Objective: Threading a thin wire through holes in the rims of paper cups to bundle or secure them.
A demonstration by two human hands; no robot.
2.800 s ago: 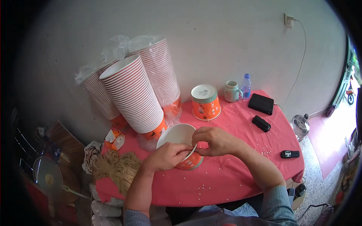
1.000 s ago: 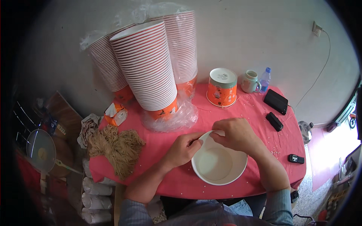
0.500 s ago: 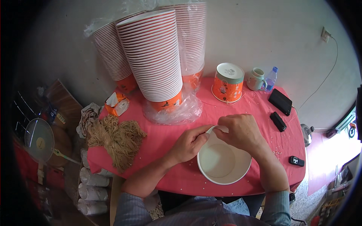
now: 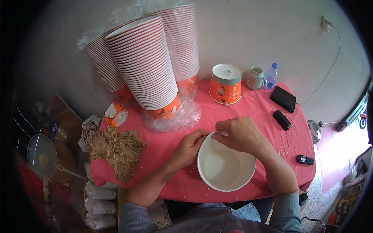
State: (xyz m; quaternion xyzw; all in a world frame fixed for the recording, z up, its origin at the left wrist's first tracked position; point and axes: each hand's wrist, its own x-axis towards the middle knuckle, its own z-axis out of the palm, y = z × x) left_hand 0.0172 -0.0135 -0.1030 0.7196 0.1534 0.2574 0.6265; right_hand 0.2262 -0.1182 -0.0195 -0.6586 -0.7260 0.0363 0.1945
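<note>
A white paper bucket (image 4: 226, 167) stands mouth up near the table's front edge, its inside facing me. My left hand (image 4: 190, 146) grips its left side near the rim, thumb and fingers against the outer wall. Over the far rim, my right hand (image 4: 240, 134) is closed, its thumb bent down inside the bucket; whatever its fingertips pinch is hidden. A bundle of beige cords (image 4: 116, 149) lies on the left of the table. Upside down beyond my hands rests an orange and grey paper bucket (image 4: 225, 87) with a thin cord round its lower edge.
Tall stacks of paper buckets (image 4: 145, 66), partly in clear plastic, stand at the back left beside an orange packet (image 4: 115, 115). Toward the right are a mug (image 4: 256, 79), a bottle (image 4: 271, 75), black devices (image 4: 283, 99) and a remote (image 4: 305, 159) on the pink tablecloth (image 4: 171, 184).
My left hand has slid from the far rim to the bucket's left side. The rim, pinched inward before, looks rounder. My right hand stays at the far rim. The view has shifted slightly.
</note>
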